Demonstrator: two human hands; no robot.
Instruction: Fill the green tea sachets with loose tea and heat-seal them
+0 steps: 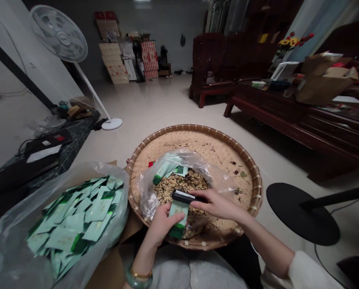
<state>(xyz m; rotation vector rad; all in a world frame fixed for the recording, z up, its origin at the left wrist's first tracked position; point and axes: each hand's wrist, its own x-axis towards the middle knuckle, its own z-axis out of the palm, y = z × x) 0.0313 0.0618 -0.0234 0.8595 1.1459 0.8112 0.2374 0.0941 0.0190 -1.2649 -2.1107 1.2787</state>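
Note:
My left hand [161,224] grips a pale green paper sachet [177,230] with a dark green end, thumb across its front. My right hand [218,204] is closed around a black handheld bag sealer [184,197] with a white strip on top, which lies across the sachet's upper edge. Both hands are above a clear plastic bag [146,188] of tan and dark chopped dry mix [164,192]. More flat green sachets [169,170] lie on the mix at the bag's far side. The bag rests in a round woven bamboo tray [179,138].
To the left, a big clear bag [7,237] is heaped with green sachets [68,224]. A black round stand base [300,214] is on the floor at right. Farther off are a white fan [60,36], a dark wooden table [288,116] and stacked boxes [113,60].

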